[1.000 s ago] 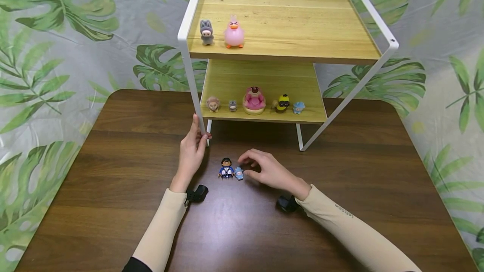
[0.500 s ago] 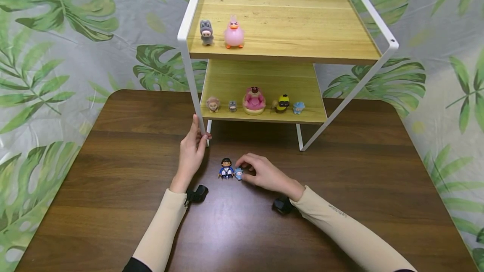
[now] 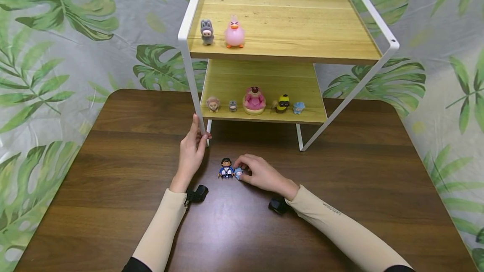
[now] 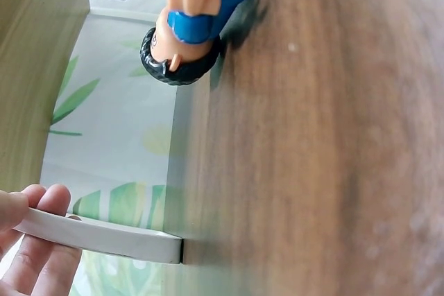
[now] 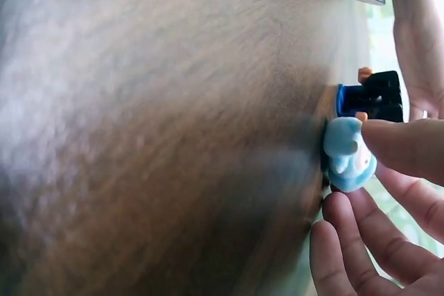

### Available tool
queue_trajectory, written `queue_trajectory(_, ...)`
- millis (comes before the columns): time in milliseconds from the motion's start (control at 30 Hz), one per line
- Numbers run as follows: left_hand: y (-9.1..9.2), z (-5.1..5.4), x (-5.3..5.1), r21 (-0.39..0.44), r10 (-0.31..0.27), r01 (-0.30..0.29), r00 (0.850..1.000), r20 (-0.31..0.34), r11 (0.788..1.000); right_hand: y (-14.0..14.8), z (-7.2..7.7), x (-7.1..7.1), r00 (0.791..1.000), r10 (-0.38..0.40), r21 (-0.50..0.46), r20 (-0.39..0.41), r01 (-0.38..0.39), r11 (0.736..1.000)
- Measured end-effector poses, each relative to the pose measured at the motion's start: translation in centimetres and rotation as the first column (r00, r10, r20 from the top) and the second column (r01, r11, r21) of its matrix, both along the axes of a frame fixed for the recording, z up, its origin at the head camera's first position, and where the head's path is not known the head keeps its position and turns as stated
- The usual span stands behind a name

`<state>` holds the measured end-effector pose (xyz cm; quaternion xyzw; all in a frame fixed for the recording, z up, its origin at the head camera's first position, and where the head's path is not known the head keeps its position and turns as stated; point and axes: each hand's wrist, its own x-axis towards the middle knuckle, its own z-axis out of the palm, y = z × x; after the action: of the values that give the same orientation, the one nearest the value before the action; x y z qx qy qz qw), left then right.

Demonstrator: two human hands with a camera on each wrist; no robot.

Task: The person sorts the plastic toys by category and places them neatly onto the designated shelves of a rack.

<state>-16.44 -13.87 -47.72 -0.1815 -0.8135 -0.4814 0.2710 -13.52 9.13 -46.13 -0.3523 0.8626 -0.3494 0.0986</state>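
Note:
My left hand (image 3: 190, 154) grips the lower part of the shelf's white left leg (image 3: 192, 83); in the left wrist view, fingers (image 4: 31, 265) and thumb close round that white bar (image 4: 111, 238). Thumb and fingers of my right hand (image 3: 262, 174) pinch a small light-blue figure (image 3: 238, 173) at table level. In the right wrist view the thumb lies against the blue figure (image 5: 345, 145), with fingertips (image 5: 338, 207) at its other side. Just left of it, in the head view, a black-haired figure in blue and white (image 3: 226, 168) sits on the table.
The two-tier shelf (image 3: 295, 20) stands at the table's back. A grey figure (image 3: 206, 32) and a pink bird (image 3: 234, 35) are on top. Below stand a lion-like figure (image 3: 213, 104), a pink bear (image 3: 254, 100), a yellow figure (image 3: 282, 103) and others. Patterned cloth hangs behind.
My right hand has moved slightly left, and its thumb and fingers have closed in on the small blue figure. The left hand stays on the shelf leg.

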Motion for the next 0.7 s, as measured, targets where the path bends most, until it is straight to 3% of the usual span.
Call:
queue_trajectory(433,0.0,-0.01,0.01,-0.005,0.0,0.0,1.0,-0.011,1.0,-0.17,-0.16,0.22,0.999,-0.014,-0.019,-0.031,0.013,1.0)
queue_trajectory(700,0.06,0.06,0.0,0.0,0.0,0.0,1.0,-0.021,1.0,0.46,0.23,0.31,0.998,-0.052,-0.1,0.043,0.056,0.993)
